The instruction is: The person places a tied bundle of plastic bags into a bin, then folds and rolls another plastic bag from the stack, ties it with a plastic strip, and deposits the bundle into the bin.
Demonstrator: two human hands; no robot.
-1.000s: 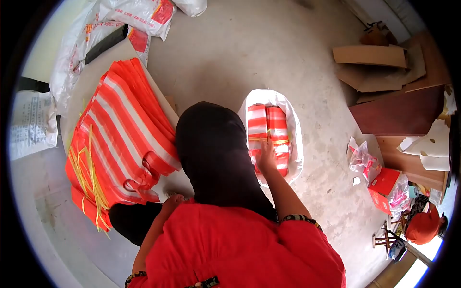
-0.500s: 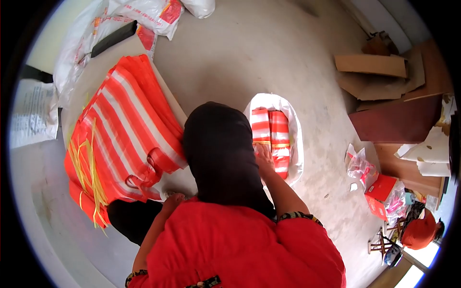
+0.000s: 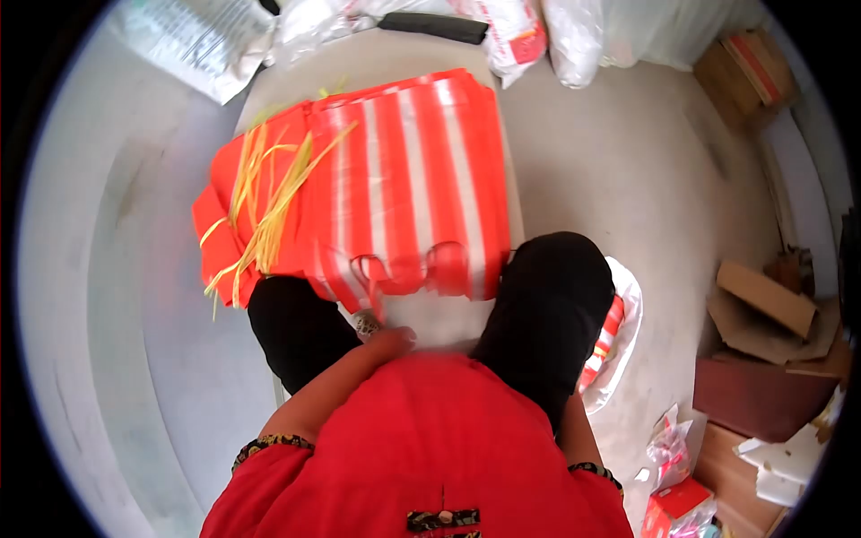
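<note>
A stack of red-and-white striped plastic bags (image 3: 413,170) with loop handles lies flat in front of me, handles toward my lap. Loose yellow plastic strips (image 3: 278,215) are strewn over its left part. My left hand (image 3: 393,342) is just below the bag handles, between my thighs; it is blurred and its fingers cannot be made out. Close by is a small pale patterned thing (image 3: 365,325) that I cannot name. My right hand is hidden behind my right thigh, beside a white sack (image 3: 627,345) holding bundled striped bags (image 3: 603,345).
Stuffed white sacks (image 3: 574,40) and a long black object (image 3: 433,27) are at the far edge. On the right are an open cardboard box (image 3: 762,305), a dark red panel (image 3: 749,394) and a red box (image 3: 677,507). A pale wall runs along the left.
My view has swung from the right-hand sack to the bag stack, which now sits more central. My right hand, earlier resting on the bundled bags in the white sack, is now hidden.
</note>
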